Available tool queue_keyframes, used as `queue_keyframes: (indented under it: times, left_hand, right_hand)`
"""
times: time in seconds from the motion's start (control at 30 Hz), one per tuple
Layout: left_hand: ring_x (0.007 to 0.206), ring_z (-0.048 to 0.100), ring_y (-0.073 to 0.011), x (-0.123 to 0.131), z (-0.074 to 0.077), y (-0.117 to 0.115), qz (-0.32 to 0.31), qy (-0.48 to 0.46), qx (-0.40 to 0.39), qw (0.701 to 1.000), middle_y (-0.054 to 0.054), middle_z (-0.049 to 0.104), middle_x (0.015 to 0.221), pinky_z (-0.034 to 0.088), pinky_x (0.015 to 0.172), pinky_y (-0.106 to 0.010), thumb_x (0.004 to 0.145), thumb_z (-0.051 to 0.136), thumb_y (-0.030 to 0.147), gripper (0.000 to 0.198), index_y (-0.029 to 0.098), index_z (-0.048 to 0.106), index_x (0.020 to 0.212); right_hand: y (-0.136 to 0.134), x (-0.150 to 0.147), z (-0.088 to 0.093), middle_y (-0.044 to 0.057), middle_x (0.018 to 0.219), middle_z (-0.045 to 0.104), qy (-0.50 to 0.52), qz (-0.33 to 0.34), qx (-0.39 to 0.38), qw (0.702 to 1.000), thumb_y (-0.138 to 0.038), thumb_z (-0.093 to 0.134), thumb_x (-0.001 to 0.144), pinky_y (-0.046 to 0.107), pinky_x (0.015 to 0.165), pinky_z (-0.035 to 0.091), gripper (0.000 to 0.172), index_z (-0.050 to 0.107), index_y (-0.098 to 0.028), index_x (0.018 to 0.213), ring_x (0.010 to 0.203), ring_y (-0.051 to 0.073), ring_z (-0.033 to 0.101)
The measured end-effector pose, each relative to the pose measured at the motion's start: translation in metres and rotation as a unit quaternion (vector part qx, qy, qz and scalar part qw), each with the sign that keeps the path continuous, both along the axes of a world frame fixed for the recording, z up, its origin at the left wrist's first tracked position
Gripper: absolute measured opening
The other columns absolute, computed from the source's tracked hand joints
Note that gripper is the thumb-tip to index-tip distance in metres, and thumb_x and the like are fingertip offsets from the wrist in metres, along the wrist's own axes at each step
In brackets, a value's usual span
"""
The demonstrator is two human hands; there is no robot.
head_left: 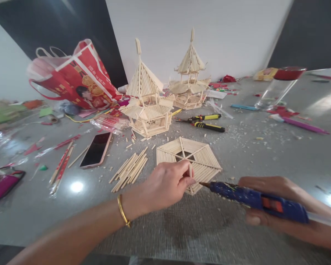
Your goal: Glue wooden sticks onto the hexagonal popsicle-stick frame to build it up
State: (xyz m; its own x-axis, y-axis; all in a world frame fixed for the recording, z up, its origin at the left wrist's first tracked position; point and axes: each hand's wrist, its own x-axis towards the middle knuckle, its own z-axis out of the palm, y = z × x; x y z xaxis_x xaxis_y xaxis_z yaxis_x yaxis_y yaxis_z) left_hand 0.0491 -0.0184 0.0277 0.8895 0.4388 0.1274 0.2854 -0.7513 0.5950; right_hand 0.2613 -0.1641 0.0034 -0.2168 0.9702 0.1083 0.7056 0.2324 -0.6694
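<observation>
My left hand point(165, 186) pinches a short wooden stick point(190, 172) upright at the near edge of a flat hexagonal panel of wooden sticks point(201, 156) lying on the grey table point(198, 224). My right hand point(267, 200) grips a blue hot glue gun point(253, 200); its nozzle tip points left and almost touches the stick's lower end. A gold bangle circles my left wrist. A loose bundle of wooden sticks point(129, 169) lies just left of the panel.
Two stick pagoda models point(147, 99) point(190, 75) stand behind the panel. Yellow-handled pliers point(206, 123), a phone point(96, 149), a red bag point(77, 77), a glass jar with a red lid point(278, 88), wrapped chopsticks point(61, 165) and scraps lie about.
</observation>
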Motion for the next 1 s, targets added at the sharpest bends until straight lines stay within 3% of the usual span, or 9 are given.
queue_keyframes:
  times: [0.77, 1.0]
  left_hand:
    - [0.065, 0.054, -0.0106, -0.0001, 0.0030, -0.0017, -0.020, 0.041, 0.021, 0.999, 0.001, 0.060, 0.071, 0.038, 0.062, -0.024, 0.085, 0.047, 0.020, 0.006, 0.016, 0.052, 0.082]
    - [0.068, 0.055, -0.0105, 0.0013, 0.0065, -0.0043, -0.039, 0.056, 0.033, 0.997, -0.001, 0.062, 0.076, 0.039, 0.063, -0.023, 0.086, 0.046, 0.019, 0.008, 0.015, 0.051, 0.082]
  right_hand:
    - [-0.0001, -0.0028, 0.0052, -0.005, 0.058, 0.052, -0.010, -0.006, -0.002, 1.000, -0.029, 0.060, 0.076, 0.021, 0.043, 0.037, 0.014, 0.050, -0.023, 0.068, 0.049, 0.010, 0.051]
    - [-0.0030, -0.0014, -0.0017, -0.004, 0.062, 0.054, -0.025, -0.026, -0.028, 0.999, -0.035, 0.057, 0.078, 0.022, 0.047, 0.039, 0.016, 0.051, -0.023, 0.070, 0.054, 0.010, 0.051]
